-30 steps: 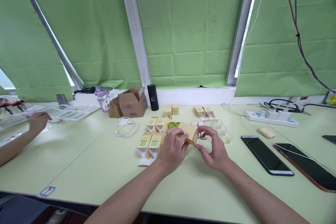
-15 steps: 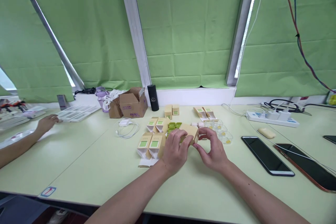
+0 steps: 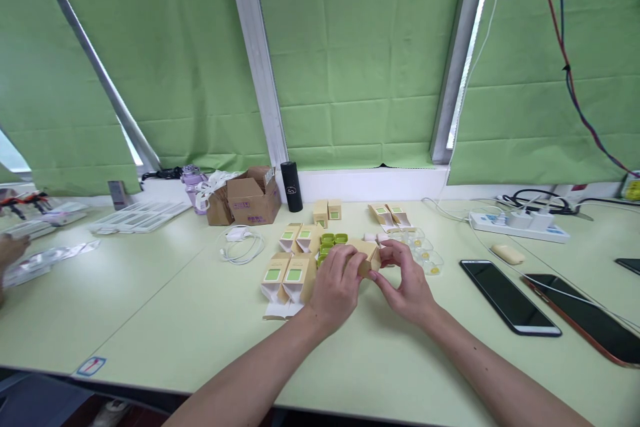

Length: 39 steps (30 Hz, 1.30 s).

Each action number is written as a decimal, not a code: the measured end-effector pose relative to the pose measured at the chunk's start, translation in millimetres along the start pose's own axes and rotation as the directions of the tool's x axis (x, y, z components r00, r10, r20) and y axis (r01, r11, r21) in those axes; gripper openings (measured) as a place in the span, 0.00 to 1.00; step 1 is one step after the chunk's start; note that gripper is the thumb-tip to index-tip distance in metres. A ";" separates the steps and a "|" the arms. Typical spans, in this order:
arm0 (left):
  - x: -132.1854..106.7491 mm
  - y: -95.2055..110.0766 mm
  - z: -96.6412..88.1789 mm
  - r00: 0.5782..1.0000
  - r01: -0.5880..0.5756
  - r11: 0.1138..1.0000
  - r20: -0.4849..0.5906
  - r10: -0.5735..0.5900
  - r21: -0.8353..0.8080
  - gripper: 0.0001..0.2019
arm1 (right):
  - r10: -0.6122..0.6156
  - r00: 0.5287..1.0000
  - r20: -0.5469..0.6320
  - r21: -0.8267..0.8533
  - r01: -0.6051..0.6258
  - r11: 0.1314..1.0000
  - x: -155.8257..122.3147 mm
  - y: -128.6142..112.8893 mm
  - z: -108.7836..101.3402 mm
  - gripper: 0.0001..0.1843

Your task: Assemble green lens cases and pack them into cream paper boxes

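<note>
My left hand (image 3: 334,287) and my right hand (image 3: 407,282) both grip a small tan cardboard box (image 3: 367,255) low over the pale green table (image 3: 165,307). Left of my hands lie several flat tan cartons with green labels (image 3: 285,273). Small green caps (image 3: 334,240) sit just behind the box. Clear plastic blister trays with yellow bits (image 3: 425,252) lie right of my right hand.
A brown cardboard box (image 3: 253,197), a black cylinder (image 3: 291,185), a white cable (image 3: 240,243). Two phones (image 3: 507,295) and a power strip (image 3: 517,223) lie at the right. White trays (image 3: 140,217) sit far left, where another person's hand (image 3: 10,248) shows at the edge.
My hands have lowered the tan box closer to the table and closed around it. The other person's hand at the left has drawn back toward the frame edge.
</note>
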<state>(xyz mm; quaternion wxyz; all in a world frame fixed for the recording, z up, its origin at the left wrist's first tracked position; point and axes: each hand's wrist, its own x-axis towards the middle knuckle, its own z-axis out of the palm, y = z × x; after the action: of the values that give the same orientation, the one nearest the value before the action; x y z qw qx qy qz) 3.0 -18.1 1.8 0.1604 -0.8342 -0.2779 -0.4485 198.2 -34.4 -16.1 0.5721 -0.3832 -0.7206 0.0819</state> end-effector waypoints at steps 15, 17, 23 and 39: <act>-4.9 -5.7 2.2 0.988 0.136 0.984 0.088 -0.127 -0.115 0.29 | 0.024 0.999 0.042 0.041 -0.026 0.999 1.3 -5.2 -5.0 0.23; -5.5 -6.2 2.7 0.987 0.135 0.980 0.106 -0.120 -0.143 0.31 | 0.030 0.998 0.049 0.066 -0.033 0.997 1.7 -5.1 -6.0 0.22; -6.1 -9.5 4.4 0.986 0.146 0.963 0.107 -0.125 -0.226 0.28 | 0.087 0.996 0.030 0.131 -0.090 0.987 3.1 -5.1 -9.3 0.19; -9.2 -12.7 8.2 0.952 0.293 0.907 0.177 -0.249 -0.303 0.29 | 0.461 0.887 -0.003 0.567 -0.378 0.732 11.2 0.2 -9.3 0.21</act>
<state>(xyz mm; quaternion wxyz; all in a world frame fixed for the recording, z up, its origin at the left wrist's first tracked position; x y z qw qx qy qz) -3.3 -6.7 -10.1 -0.0626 -0.8306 -0.3233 -0.4490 205.9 -29.9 -4.6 0.6743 -0.3597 -0.5172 0.3853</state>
